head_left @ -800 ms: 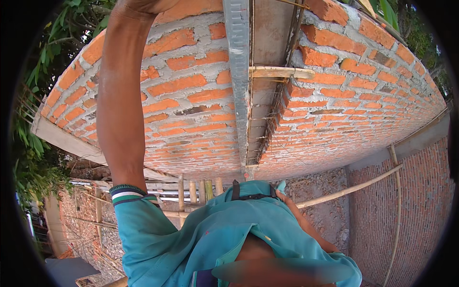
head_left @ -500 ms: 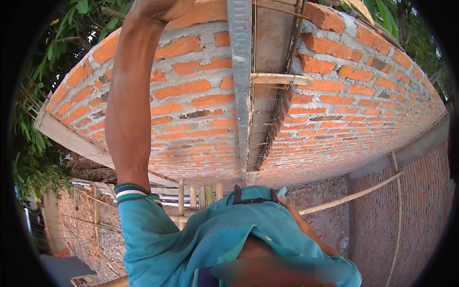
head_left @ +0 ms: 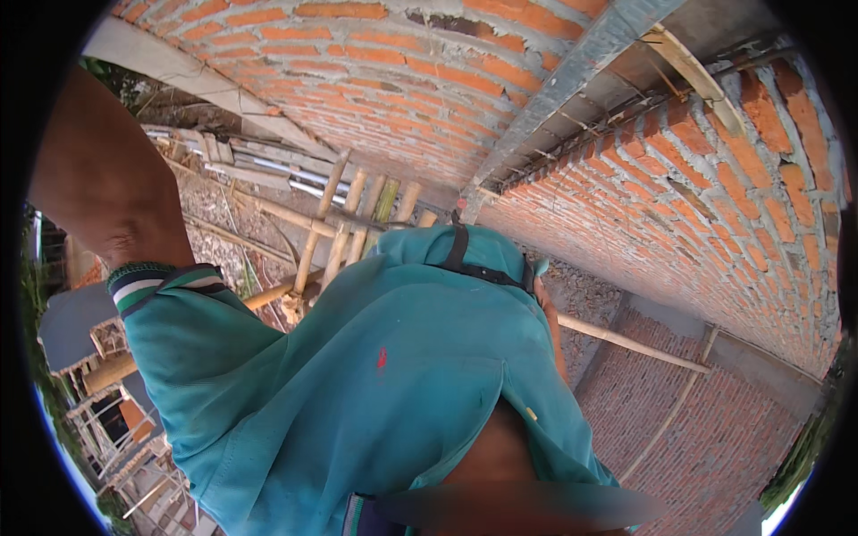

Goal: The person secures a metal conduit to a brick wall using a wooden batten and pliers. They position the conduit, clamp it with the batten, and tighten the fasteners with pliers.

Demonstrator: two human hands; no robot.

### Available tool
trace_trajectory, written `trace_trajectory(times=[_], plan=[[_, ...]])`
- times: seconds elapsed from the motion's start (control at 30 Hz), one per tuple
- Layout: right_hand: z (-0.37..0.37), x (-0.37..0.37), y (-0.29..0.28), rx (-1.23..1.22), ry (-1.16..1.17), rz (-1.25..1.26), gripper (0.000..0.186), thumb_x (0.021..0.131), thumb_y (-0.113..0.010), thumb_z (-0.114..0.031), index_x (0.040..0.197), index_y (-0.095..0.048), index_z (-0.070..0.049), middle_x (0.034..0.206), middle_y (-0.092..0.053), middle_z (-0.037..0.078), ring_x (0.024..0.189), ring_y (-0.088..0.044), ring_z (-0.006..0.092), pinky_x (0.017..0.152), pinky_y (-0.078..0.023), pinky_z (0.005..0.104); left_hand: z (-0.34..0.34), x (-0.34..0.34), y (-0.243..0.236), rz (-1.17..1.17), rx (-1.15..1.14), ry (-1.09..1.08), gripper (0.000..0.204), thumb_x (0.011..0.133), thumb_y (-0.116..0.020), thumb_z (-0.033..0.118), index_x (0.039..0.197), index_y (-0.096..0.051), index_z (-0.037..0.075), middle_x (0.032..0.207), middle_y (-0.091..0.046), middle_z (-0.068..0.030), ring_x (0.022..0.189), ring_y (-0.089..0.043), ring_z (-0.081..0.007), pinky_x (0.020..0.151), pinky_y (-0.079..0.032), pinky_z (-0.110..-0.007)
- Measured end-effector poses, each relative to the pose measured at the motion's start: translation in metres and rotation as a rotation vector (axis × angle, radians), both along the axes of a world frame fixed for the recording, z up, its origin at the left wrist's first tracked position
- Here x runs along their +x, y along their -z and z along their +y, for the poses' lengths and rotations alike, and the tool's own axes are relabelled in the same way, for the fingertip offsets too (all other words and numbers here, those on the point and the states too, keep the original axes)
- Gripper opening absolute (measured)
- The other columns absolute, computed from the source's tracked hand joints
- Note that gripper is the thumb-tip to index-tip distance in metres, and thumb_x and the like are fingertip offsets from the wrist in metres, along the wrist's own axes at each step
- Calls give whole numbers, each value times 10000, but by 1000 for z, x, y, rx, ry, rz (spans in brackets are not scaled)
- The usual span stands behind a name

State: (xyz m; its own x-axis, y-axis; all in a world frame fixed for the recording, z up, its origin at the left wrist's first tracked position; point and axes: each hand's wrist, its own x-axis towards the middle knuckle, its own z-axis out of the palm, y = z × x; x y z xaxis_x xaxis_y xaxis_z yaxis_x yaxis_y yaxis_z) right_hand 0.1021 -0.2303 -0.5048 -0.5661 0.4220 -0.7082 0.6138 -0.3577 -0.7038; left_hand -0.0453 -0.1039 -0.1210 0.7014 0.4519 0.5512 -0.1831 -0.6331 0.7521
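Note:
My left forearm rises along the left edge, and its hand is cut off beyond the picture's rim. My teal shirt with a black strap fills the middle. A strip of my right arm shows past the shirt's right side; its hand is hidden below my body. The red brick wall stands close in front of me. A grey metal form board runs down the wall's gap beside steel bars.
Bamboo scaffold poles lie under me, and one long pole runs to the right. Gravel ground and a lower brick wall sit far below. A wooden batten crosses the gap at the top right.
The view has tipped downward and turned: the wall slid toward the top, and the bamboo scaffold and ground came into sight. My left arm stays raised, now at the far left edge.

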Motion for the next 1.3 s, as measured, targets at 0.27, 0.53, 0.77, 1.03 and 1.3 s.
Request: trace_trajectory(times=[0.27,0.53,0.77,1.03,1.3], plan=[[-30,-145,97,625,-1439,-89,359,989,-647,-398,1276,-735,-203,1293,-718,35,1181,-672,266,946,-569,432,-49,94,212,391,-422,14,395,1028,-631,209,1357,-528,18,1233,-662,-201,1047,-728,-306,859,-669,-426],[-18,-145,76,610,-1573,-114,386,1007,-623,-362,1365,-694,-238,1434,-652,-9,1316,-618,241,1027,-543,448,-71,148,313,642,-556,4,404,1027,-631,200,1369,-517,17,1243,-657,-203,1064,-721,-305,883,-660,-428],[-18,-144,72,605,-1611,-118,410,977,-635,-388,1352,-698,-236,1419,-655,-6,1303,-622,234,1022,-541,446,-72,154,322,630,-600,-71,413,1027,-630,193,1379,-507,16,1252,-653,-204,1079,-714,-305,903,-652,-429],[-23,-153,92,604,-1575,-107,437,935,-656,-427,1320,-712,-228,1374,-676,8,1262,-640,233,1001,-545,442,-65,112,294,544,-646,-218,423,1026,-629,184,1391,-496,15,1262,-648,-206,1096,-707,-305,927,-642,-431],[-26,-164,99,623,-1566,-89,467,892,-678,-465,1287,-726,-221,1328,-696,22,1221,-658,232,979,-549,438,-96,17,194,212,-633,-500,434,1025,-628,175,1402,-485,14,1272,-643,-207,1114,-699,-305,951,-633,-433]])
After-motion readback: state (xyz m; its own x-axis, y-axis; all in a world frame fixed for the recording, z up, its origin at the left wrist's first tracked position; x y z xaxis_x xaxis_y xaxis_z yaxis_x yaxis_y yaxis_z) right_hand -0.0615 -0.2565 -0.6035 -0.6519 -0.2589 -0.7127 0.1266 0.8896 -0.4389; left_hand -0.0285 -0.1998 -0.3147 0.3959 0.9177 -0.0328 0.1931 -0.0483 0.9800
